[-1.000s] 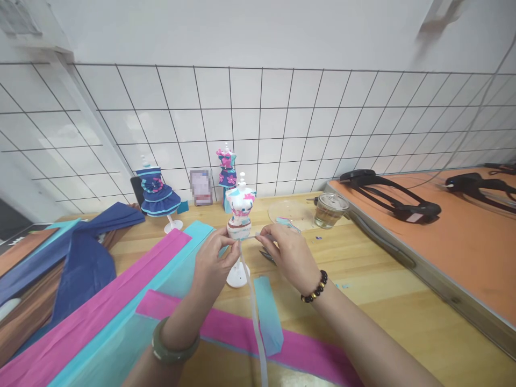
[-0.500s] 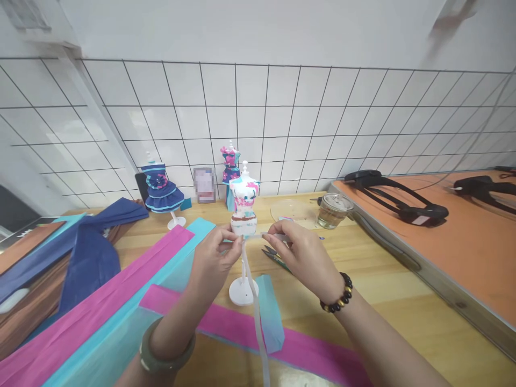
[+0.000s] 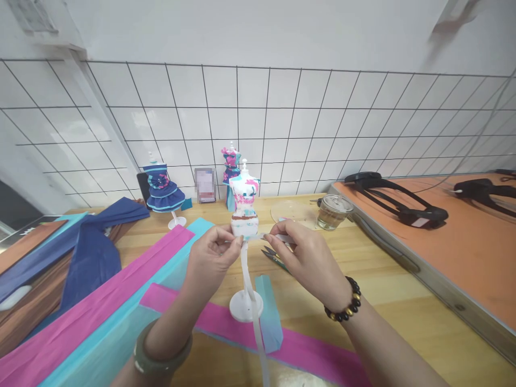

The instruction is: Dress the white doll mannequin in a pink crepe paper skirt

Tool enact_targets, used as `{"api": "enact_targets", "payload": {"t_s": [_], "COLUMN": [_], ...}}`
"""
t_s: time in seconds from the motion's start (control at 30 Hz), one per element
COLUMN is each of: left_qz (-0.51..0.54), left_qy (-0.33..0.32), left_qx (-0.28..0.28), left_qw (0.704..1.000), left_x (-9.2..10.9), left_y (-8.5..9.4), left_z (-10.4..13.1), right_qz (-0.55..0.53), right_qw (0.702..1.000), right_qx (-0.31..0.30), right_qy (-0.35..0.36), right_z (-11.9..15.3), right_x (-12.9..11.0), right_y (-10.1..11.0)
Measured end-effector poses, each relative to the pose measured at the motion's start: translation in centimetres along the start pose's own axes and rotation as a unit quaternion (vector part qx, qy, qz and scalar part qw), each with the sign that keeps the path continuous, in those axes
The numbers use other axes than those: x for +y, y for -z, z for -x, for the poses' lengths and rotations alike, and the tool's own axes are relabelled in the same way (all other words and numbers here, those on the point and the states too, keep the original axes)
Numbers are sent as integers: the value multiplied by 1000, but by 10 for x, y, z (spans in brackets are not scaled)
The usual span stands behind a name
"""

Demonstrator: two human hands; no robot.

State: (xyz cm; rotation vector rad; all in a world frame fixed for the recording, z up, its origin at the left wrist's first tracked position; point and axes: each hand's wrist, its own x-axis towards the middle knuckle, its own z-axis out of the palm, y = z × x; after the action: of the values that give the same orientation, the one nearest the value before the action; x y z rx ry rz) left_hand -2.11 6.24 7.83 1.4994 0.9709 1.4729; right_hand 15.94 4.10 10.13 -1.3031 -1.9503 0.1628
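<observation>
A small white dress-form mannequin (image 3: pixel 245 201) with pink and teal patches and a brown band stands on its round base (image 3: pixel 244 306) in front of me. My left hand (image 3: pixel 217 255) pinches a narrow whitish tape (image 3: pixel 256 322) against the mannequin's lower edge. From there one length hangs down past the stand toward the table's front. Another stretch runs rightward to my right hand (image 3: pixel 302 252), whose thumb and fingers are closed on it. Scissors (image 3: pixel 274 258) lie just left of and below the right hand, partly hidden by it.
Pink and teal paper strips (image 3: pixel 141 285) cover the left front, with a short teal piece (image 3: pixel 269 312) near the base. Two dressed mannequins, one in blue ruffles (image 3: pixel 163 188), stand behind. A phone (image 3: pixel 205 185), a lidded cup (image 3: pixel 334 210) and an orange board (image 3: pixel 463 247) with black headsets are farther off.
The mannequin's base has shifted slightly nearer, and its body stands a little straighter. Both hands keep their pinch on the tape, having barely moved.
</observation>
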Motion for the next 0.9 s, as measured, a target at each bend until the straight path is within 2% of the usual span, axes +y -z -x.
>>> {"api": "enact_targets", "payload": {"t_s": [0.23, 0.47, 0.9], "left_qz": [45, 62, 196], "left_qy": [29, 59, 120], "left_qx": [-9, -15, -72], "left_qw": [999, 996, 971], "left_x": [9, 8, 2], "left_y": [3, 5, 7], "left_z": [-2, -3, -2], "right_qz": [-16, -58, -181], "right_qw": [1000, 998, 980], "right_qx": [20, 16, -37], "right_qy": [8, -18, -66], "right_z": [0, 1, 0], "right_x": [-2, -1, -4], "right_y": [1, 1, 6]}}
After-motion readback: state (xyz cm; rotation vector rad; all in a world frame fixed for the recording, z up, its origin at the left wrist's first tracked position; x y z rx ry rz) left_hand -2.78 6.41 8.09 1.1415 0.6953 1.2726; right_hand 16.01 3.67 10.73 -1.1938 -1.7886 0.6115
